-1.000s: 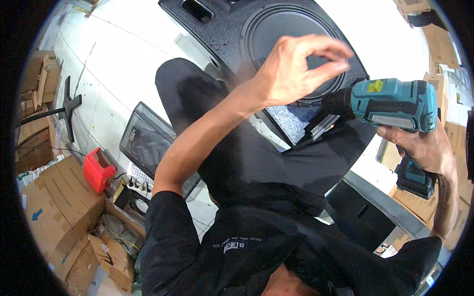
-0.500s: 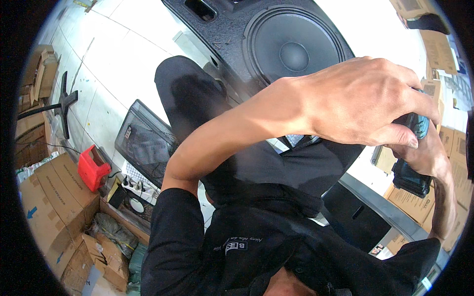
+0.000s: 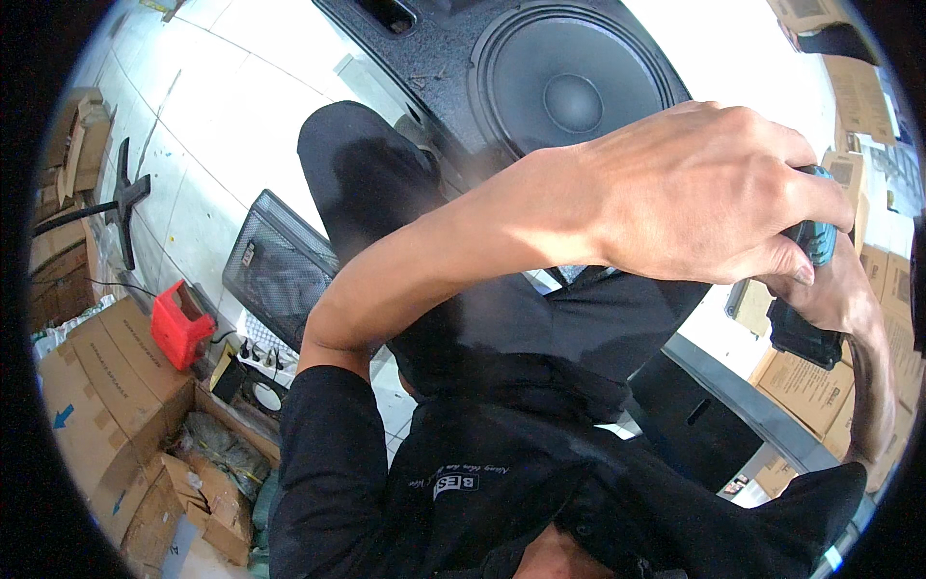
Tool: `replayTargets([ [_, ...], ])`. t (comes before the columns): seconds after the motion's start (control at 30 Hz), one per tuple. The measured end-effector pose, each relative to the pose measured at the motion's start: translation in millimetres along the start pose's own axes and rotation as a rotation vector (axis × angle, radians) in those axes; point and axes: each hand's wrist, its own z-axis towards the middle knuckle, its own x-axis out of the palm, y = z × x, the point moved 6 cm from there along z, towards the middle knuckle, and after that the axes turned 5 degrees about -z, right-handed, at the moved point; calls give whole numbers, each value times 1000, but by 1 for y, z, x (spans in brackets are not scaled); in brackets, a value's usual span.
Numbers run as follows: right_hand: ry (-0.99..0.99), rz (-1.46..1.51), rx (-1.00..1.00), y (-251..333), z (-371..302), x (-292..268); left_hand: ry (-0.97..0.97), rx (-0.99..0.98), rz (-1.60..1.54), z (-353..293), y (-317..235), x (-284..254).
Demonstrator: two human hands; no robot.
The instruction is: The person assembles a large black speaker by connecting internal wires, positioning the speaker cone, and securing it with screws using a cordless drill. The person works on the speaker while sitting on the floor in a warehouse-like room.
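Note:
My left hand (image 3: 709,198) reaches across to the right, fingers curled over the teal and black body of what looks like a cordless drill (image 3: 822,239). Behind it my right hand (image 3: 831,294) wraps the grip, with a black battery-like block (image 3: 805,338) sticking out below. The tool's front end is hidden by my left hand. Beyond my forearm lies a large black speaker cabinet (image 3: 439,82), its round woofer cone (image 3: 540,72) facing up. A few small screw-like pieces rest on the cabinet's surface. Neither hand touches the speaker as far as I can see.
At left stand a black mesh basket (image 3: 275,265), a red plastic container (image 3: 180,328), a power strip (image 3: 265,352) and an open cardboard box (image 3: 106,381). A black stand base (image 3: 127,203) is on the tiled floor (image 3: 217,106). More cartons (image 3: 805,386) are stacked at right.
Both hands stay on the drill. It has turned slightly, so more of its teal body shows and the black block sits a little higher. My left elbow has shifted slightly left.

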Motion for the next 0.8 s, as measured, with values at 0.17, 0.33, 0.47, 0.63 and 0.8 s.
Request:
replayTargets([
  [0.17, -53, -76, -92, -2, 1, 0, -30, 7, 86, -4, -4, 2],
  [0.33, 14, -101, 6, -3, 10, -3, -39, 13, 120, -6, -3, -2],
  [0.47, 127, -76, 95, -1, 15, 1, -32, 22, 151, -7, -5, -2],
  [0.63, 64, -66, 131, -2, 18, 0, -7, 25, 160, -5, -4, -2],
  [0.8, 40, -22, 10, 9, 25, -4, -41, -2, 197, -7, -10, -5],
])
